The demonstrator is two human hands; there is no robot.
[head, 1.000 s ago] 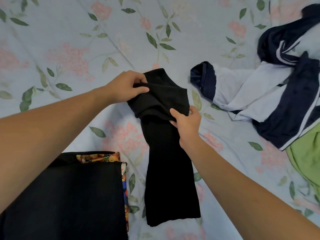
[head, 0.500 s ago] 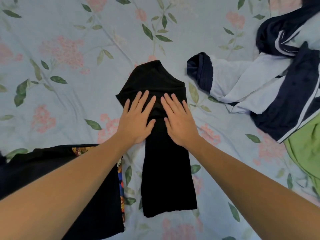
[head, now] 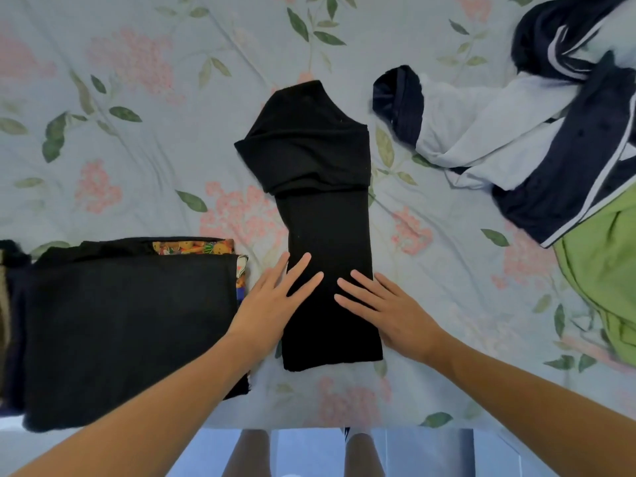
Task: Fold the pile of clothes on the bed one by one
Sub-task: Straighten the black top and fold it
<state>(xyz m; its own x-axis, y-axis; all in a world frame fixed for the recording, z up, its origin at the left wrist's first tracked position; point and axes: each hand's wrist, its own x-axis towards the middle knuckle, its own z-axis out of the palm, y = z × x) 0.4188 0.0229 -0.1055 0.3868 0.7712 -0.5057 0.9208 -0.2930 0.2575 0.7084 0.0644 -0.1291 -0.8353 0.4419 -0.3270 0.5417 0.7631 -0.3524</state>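
A long black garment (head: 323, 215) lies lengthwise on the floral bedsheet (head: 137, 98), its far end folded back over itself. My left hand (head: 275, 301) lies flat with straight fingers on the garment's near left part. My right hand (head: 385, 304) presses flat on its near right part. A stack of folded clothes (head: 130, 321), black on top with a fruit-print piece under it, sits at the left. At the right lies the unfolded pile: a navy and white garment (head: 537, 139) and a green one (head: 605, 277).
The bed's near edge (head: 309, 426) runs across the bottom, with my legs and the floor beyond it. Bare sheet stretches at the far left and far middle.
Both hands let go of the folded-back end, then slid flat down the black garment toward me, from its middle to its near part.
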